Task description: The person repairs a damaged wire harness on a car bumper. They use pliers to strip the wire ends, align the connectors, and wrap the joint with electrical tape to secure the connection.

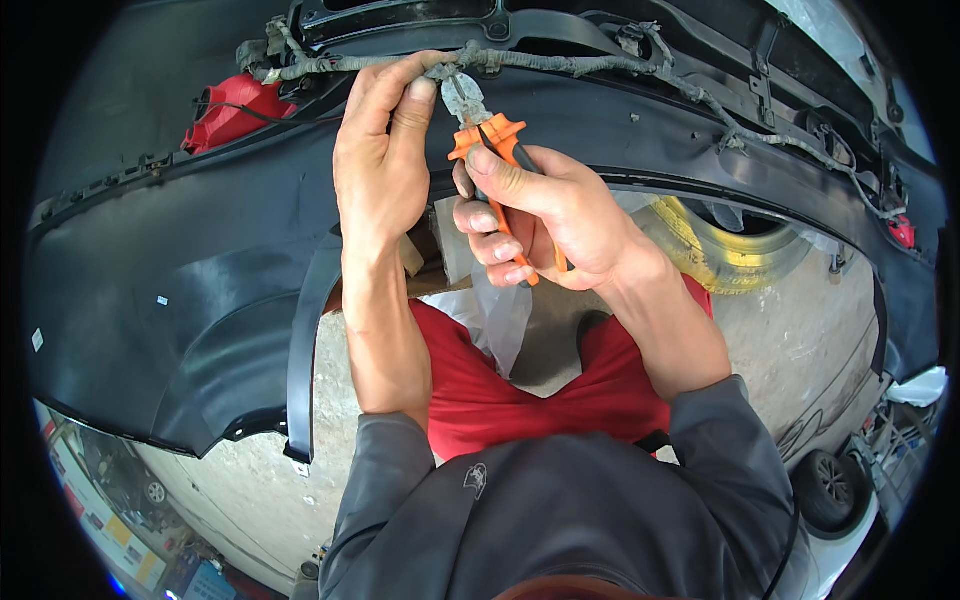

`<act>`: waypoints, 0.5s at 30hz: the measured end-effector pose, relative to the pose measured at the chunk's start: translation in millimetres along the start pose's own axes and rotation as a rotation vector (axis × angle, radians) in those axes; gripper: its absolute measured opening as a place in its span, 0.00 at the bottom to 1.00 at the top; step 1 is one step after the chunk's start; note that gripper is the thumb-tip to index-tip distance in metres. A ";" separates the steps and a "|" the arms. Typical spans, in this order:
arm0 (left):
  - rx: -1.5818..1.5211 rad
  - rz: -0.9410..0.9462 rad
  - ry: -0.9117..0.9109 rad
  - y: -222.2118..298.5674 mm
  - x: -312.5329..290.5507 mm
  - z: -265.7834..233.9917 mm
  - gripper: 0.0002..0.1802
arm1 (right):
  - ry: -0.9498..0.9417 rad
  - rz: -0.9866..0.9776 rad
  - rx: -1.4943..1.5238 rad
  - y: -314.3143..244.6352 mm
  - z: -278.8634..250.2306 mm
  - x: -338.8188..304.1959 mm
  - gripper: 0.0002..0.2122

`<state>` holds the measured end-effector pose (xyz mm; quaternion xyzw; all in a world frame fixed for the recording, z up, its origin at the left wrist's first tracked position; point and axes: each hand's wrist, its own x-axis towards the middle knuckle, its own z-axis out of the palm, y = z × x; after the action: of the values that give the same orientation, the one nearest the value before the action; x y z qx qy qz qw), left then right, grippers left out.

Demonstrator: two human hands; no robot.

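Note:
A grey, tape-wrapped wiring harness runs along the inner edge of a black car bumper cover. My left hand pinches the harness near its middle, thumb and fingers closed on it. In my right hand is a pair of pliers with orange and black handles, the fingers wrapped around the grips. The metal jaws point up at the harness, right beside my left thumb. What lies between the jaw tips is too small to make out.
A red lamp-like part sits at the harness's left end, a smaller red part at its right. Beneath the cover are a yellow-marked tyre and concrete floor. A wheel stands at lower right.

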<state>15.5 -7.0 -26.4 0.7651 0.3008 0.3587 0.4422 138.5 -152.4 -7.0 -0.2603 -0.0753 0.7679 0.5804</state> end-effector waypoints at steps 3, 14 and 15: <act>-0.006 0.018 0.018 -1.4 0.5 2.0 0.13 | 0.075 -0.095 -0.141 10.6 -11.2 4.0 0.18; 0.128 0.101 0.031 3.9 1.3 0.2 0.13 | 0.094 -0.157 -0.333 2.6 -14.4 5.8 0.21; 0.146 0.101 0.032 5.7 0.7 -0.8 0.13 | 0.058 -0.108 -0.300 -1.4 -18.3 3.0 0.22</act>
<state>16.1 -8.5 -20.8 0.8037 0.2941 0.3700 0.3616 148.0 -152.6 -22.9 -0.3617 -0.1863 0.7081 0.5772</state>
